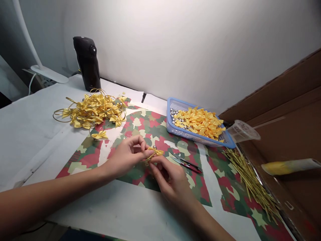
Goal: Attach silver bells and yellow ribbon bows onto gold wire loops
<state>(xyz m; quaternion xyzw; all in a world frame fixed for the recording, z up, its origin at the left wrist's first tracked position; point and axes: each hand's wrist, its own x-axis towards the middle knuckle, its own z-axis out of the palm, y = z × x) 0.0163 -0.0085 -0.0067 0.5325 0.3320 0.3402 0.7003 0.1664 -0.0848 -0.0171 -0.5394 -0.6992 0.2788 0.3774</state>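
Observation:
My left hand (125, 157) and my right hand (170, 177) meet over a camouflage-patterned paper mat (155, 129). Both pinch a small yellow ribbon bow (155, 153) between fingertips, and a thin golden wire runs from it. Next to my right hand lie small snips with dark red handles (187, 164). A heap of yellow bows on gold wire loops (92, 110) sits beyond my left hand. A blue plastic basket (195, 135) holds folded yellow ribbon pieces (200, 122) and silver beads (177, 115).
A bundle of thin yellow stems (250, 180) lies on the mat's right side, beside a clear plastic cup (243, 131) and a brown cardboard box wall (283, 110). A yellow-tipped tube (288, 166) lies there too. A black object (87, 63) and a white lamp arm (42, 70) stand behind.

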